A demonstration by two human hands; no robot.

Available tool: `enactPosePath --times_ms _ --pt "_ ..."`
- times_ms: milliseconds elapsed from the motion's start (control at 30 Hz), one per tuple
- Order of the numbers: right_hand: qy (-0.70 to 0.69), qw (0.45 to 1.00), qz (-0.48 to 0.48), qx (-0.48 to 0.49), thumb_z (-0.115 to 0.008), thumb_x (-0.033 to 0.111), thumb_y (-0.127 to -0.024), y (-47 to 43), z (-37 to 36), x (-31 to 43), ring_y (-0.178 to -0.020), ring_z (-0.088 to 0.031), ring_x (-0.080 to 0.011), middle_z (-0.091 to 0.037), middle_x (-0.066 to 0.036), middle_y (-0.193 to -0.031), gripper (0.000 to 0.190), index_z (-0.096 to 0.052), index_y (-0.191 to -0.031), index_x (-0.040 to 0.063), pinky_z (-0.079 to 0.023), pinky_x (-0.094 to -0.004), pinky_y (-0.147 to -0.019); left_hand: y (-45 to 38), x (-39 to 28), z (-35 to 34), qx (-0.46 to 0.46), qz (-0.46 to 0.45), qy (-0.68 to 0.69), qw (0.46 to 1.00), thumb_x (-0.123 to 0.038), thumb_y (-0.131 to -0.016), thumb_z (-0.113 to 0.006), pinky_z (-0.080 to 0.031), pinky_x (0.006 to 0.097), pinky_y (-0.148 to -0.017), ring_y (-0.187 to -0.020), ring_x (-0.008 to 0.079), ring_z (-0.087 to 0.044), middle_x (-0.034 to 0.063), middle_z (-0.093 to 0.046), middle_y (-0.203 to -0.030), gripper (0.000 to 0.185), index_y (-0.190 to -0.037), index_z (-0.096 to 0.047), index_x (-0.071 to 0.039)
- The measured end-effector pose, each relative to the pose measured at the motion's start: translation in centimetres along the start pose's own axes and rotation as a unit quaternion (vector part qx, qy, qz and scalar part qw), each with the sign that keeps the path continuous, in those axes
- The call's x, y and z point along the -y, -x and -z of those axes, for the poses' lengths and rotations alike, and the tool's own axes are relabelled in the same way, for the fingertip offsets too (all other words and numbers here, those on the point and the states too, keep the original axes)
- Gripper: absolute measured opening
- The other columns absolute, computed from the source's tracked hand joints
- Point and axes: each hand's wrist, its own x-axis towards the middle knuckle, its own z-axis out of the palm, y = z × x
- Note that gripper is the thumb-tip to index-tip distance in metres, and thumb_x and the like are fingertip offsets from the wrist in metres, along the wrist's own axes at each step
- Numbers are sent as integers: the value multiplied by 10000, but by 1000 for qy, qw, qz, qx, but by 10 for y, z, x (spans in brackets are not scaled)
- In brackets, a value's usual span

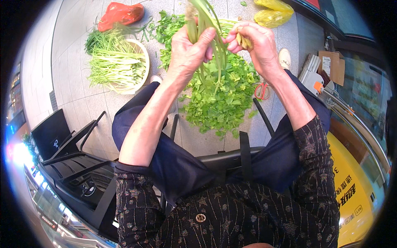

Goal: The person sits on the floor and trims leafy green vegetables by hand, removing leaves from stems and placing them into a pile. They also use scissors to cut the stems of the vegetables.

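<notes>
My left hand (187, 51) is closed around a bunch of green celery stalks (203, 24), its root end up and some thin stems drooping below. Close beside it, my right hand (262, 42) pinches a few yellowish stem pieces (244, 42). Beneath both hands a heap of loose green leaves (221, 99) covers the floor between my feet. More leafy celery (169, 26) lies behind the heap, partly hidden by my left hand. Red-handled scissors (262, 91) rest on the tiles at the heap's right edge. To the left, trimmed stalks (119, 63) fill a cream basin (146, 62).
A red plastic bag (122, 14) stands behind the basin, and yellow plastic bags (274, 14) lie at the back right. Black chairs (52, 133) are on my left. A folded hand cart (321, 86) and a cardboard box (333, 66) stand to my right.
</notes>
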Motion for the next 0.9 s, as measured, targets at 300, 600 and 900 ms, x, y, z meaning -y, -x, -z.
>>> enactPosePath --times_ms 300,600,900 --pt "410 908 82 -40 -514 26 -770 -3 29 -31 -881 -677 -207 -700 -147 -1073 381 -709 -1097 12 -547 -350 -810 -3 -29 16 57 14 59 997 -278 -893 -796 -399 206 -470 -494 49 -507 57 -703 -746 337 -1082 -632 -53" --pt "286 922 -84 249 -627 140 -886 10 15 -11 -848 -616 -128 -701 -50 -909 244 -729 -1079 33 -501 -304 -783 -10 -18 55 30 47 148 987 -320 -952 -692 -338 218 -485 -510 67 -417 53 -683 -769 392 -1238 -628 -59" --pt "247 935 -45 252 -587 134 -958 16 12 -10 -658 -492 -43 -624 35 -747 216 -759 -1065 63 -394 -238 -592 -16 0 108 106 52 269 956 -302 -1073 -514 -357 212 -478 -484 58 -390 101 -687 -864 245 -1118 -599 -76"
